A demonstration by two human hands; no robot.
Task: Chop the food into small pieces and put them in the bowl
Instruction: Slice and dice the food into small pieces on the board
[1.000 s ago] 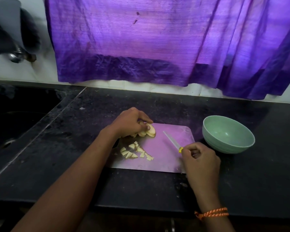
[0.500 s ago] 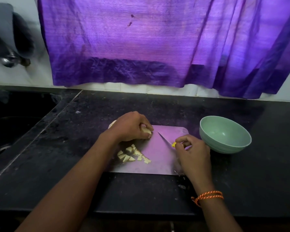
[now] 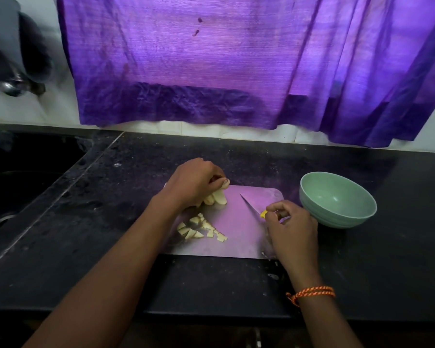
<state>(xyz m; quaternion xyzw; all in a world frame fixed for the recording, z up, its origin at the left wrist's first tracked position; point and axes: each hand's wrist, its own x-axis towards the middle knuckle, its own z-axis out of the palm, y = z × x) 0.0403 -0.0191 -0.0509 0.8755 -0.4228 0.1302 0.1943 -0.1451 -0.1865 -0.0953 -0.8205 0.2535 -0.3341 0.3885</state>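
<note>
Purple curtain (image 3: 211,59) hangs over the white wall behind a black worktop (image 3: 86,247), with a dark sink (image 3: 23,172) sunk into it off to the left of both hands. Pale under the purple light, the cutting board (image 3: 239,237) lies on the worktop beneath and between the hands. Just right of the right hand stands the green bowl (image 3: 337,199), upright on the worktop, close beside the board's right edge; nothing shows inside it.

At the board's far left corner, the left hand (image 3: 194,184) is curled down with its grip closed over the uncut slices of food (image 3: 216,198), whose pale ends stick out below the fingers (image 3: 224,183). Nearer the person from that hand, the chopped pieces (image 3: 201,228) lie in a loose scatter on the board.

Over the board's right side, the right hand (image 3: 291,229) has its grip closed around the yellow handle of the knife (image 3: 251,205), whose blade points up and left toward the left hand, tip apart from the slices. An orange braided wristband (image 3: 312,293) circles the right wrist.
</note>
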